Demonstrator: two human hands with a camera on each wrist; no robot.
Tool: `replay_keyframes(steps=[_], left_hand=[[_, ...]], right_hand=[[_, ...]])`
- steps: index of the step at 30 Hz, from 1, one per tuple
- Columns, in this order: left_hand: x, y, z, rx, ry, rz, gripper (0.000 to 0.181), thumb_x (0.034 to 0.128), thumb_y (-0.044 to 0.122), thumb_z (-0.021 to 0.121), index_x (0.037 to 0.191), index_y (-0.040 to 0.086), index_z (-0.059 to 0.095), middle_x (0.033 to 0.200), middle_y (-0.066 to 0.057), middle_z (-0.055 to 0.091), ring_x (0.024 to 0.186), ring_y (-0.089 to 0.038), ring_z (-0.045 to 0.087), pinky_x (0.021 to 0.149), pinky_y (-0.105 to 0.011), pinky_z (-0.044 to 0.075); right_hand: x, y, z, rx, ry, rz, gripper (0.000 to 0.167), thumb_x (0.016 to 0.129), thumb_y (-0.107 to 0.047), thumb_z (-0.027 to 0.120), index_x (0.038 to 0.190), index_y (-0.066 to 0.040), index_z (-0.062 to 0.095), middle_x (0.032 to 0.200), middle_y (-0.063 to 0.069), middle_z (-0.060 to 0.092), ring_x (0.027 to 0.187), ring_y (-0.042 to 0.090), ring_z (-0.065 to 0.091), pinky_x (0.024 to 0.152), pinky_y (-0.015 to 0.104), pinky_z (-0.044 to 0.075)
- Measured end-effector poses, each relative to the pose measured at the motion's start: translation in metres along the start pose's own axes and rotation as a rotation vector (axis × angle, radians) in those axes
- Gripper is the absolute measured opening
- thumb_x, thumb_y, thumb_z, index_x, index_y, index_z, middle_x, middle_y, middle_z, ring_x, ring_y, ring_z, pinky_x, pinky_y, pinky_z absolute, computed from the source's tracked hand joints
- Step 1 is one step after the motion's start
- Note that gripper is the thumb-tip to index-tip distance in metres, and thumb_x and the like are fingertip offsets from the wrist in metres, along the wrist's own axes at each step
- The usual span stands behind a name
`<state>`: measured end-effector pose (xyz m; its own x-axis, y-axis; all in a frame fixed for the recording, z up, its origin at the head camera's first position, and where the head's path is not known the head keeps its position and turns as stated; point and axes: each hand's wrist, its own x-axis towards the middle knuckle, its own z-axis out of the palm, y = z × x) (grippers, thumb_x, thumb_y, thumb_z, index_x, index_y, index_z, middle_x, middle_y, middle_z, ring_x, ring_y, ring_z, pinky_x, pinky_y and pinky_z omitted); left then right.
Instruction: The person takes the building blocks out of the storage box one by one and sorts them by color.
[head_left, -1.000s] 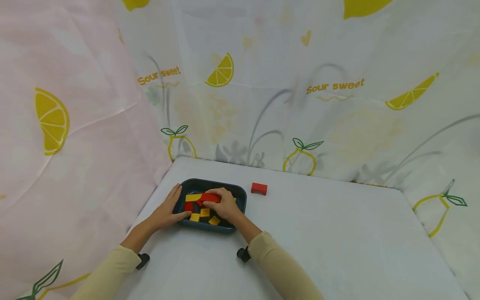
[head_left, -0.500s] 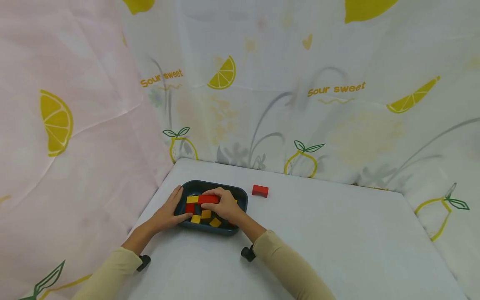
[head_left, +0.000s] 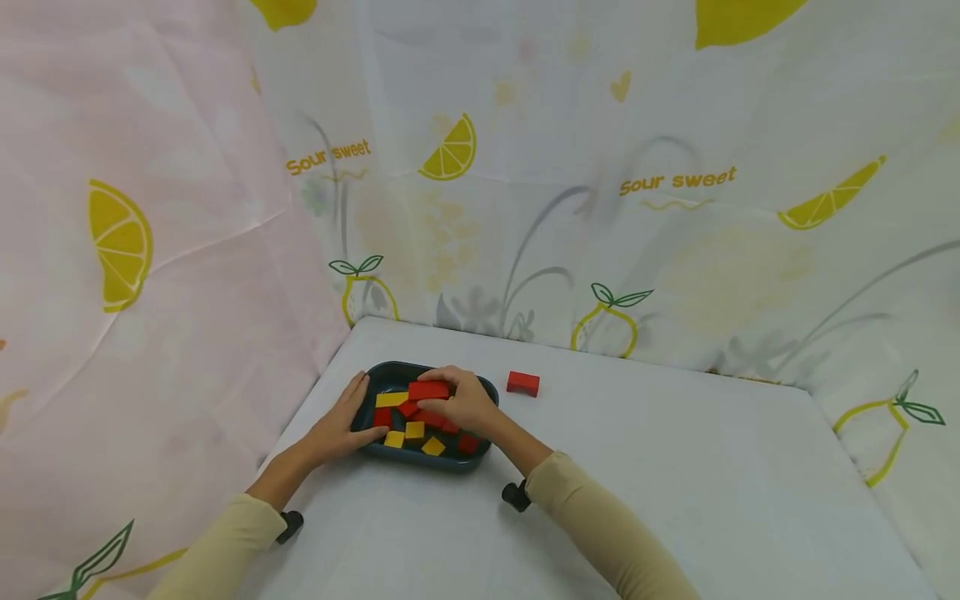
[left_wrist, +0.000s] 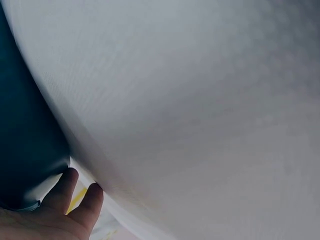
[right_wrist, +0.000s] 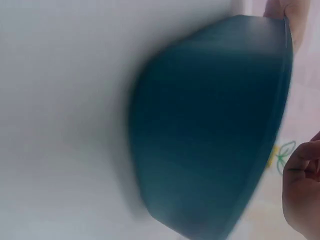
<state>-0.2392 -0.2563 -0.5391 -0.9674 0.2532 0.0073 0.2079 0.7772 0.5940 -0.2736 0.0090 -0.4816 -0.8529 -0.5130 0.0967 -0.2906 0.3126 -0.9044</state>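
Note:
A dark blue tray holds several red and yellow blocks, among them a yellow block and a small yellow cube. The left hand rests on the tray's left end with fingers fairly straight; in the left wrist view that hand touches the tray wall. Between thumb and fingers, the right hand pinches a red block over the tray. The right wrist view shows the right hand beside the tray's outer wall, its block hidden.
A separate red block lies on the white table, right of the tray. Cloth with lemon prints hangs behind the table and along its left side. Dark wrist devices show at both sleeves.
The right hand has shifted slightly right with the red block it pinches, uncovering more red blocks in the tray. The left hand stays at the tray's end. The head view has tilted slightly.

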Motion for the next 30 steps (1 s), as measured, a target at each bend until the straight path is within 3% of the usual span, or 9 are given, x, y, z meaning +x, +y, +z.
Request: replay_keyframes(steps=[4,10,15,22,27,30], left_hand=[[0.0,0.001,0.0,-0.01,0.003,0.004,0.104,0.0888,0.051,0.066,0.158,0.0,0.007,0.165,-0.022,0.003,0.147,-0.043,0.019,0.115,-0.066,0.024],[0.0,0.0,0.0,-0.017,0.004,0.003,0.105,0.0886,0.052,0.066,0.158,0.001,0.007,0.165,-0.021,0.003,0.148,-0.042,0.019,0.115,-0.066,0.024],[-0.001,-0.001,0.0,-0.013,0.017,0.021,0.104,0.0891,0.051,0.066,0.158,-0.001,0.008,0.165,-0.023,0.004,0.147,-0.043,0.02,0.115,-0.065,0.025],[0.0,-0.002,0.001,-0.002,0.026,0.037,0.103,0.0893,0.051,0.066,0.157,-0.002,0.008,0.164,-0.025,0.005,0.147,-0.044,0.02,0.114,-0.066,0.025],[0.001,-0.002,0.001,-0.002,0.023,0.04,0.104,0.0888,0.051,0.066,0.157,-0.001,0.008,0.165,-0.023,0.005,0.149,-0.042,0.018,0.116,-0.063,0.025],[0.0,-0.003,0.001,0.005,0.023,0.046,0.104,0.0889,0.051,0.066,0.157,-0.003,0.008,0.165,-0.024,0.005,0.148,-0.044,0.018,0.116,-0.064,0.025]], right_hand=[[0.002,-0.005,-0.01,-0.019,-0.018,-0.054,0.036,0.088,-0.02,0.075,0.123,-0.014,0.068,0.119,0.007,0.065,0.1,0.018,0.061,0.082,0.026,0.057],[0.004,-0.013,-0.021,-0.07,-0.043,-0.071,0.036,0.088,-0.022,0.076,0.122,-0.014,0.067,0.118,0.006,0.067,0.097,0.015,0.061,0.082,0.023,0.056],[0.003,-0.015,-0.027,-0.075,-0.025,-0.106,0.036,0.088,-0.019,0.076,0.121,-0.011,0.067,0.114,0.007,0.069,0.09,0.016,0.061,0.077,0.022,0.054],[0.003,-0.01,-0.04,-0.143,0.02,-0.145,0.035,0.086,-0.017,0.078,0.119,-0.009,0.068,0.115,0.008,0.063,0.094,0.017,0.056,0.076,0.024,0.052],[0.001,-0.004,-0.054,-0.139,0.052,-0.133,0.037,0.085,-0.016,0.078,0.119,-0.009,0.068,0.116,0.008,0.065,0.096,0.018,0.057,0.078,0.025,0.052],[-0.001,0.001,-0.063,-0.102,0.059,-0.086,0.038,0.085,-0.017,0.078,0.122,-0.009,0.068,0.121,0.008,0.065,0.098,0.02,0.059,0.081,0.025,0.052]])
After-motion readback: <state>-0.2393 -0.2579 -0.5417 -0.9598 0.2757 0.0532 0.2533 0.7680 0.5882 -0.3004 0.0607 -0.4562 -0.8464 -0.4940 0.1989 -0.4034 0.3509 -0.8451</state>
